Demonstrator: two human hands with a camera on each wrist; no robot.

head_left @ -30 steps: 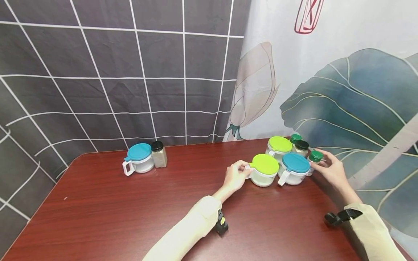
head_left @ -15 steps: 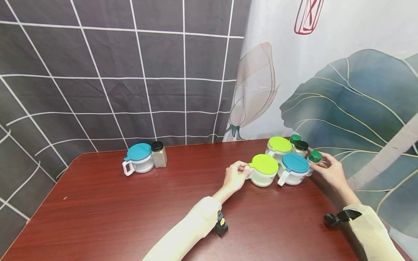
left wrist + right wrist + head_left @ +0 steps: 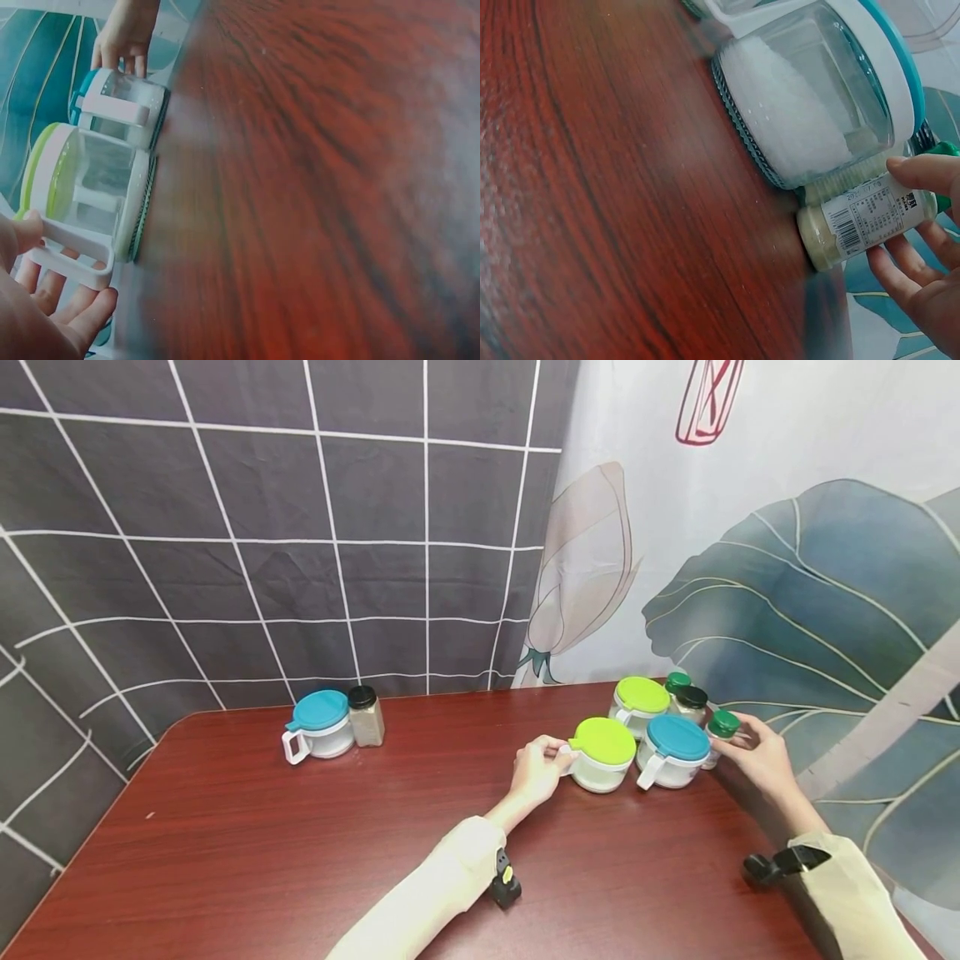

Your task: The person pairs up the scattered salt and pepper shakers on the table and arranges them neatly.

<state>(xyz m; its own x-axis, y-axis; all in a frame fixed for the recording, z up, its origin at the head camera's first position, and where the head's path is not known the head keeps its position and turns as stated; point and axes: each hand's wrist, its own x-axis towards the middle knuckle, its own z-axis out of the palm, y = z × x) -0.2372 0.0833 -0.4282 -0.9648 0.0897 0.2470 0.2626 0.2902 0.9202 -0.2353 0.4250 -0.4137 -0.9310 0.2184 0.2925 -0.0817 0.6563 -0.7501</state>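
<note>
My left hand grips the white handle of a glass seasoning jar with a lime-green lid. In the left wrist view, the thumb lies over that handle and the fingers curl beneath it. Just right of this jar stands a blue-lidded seasoning jar, partly filled with white grains in the right wrist view. My right hand holds a small green-capped spice bottle between thumb and fingers, close against the blue-lidded jar. All of these stand upright on the dark red table.
Behind them are another lime-lidded jar, a black-capped bottle and a second green-capped bottle. Far left, a blue-lidded jar stands beside a black-capped spice bottle. A grey tiled-pattern cloth hangs behind the table.
The front lime-lidded jar has shifted very slightly left with my left hand, slightly widening its gap to the blue-lidded jar. My right hand stays on the spice bottle.
</note>
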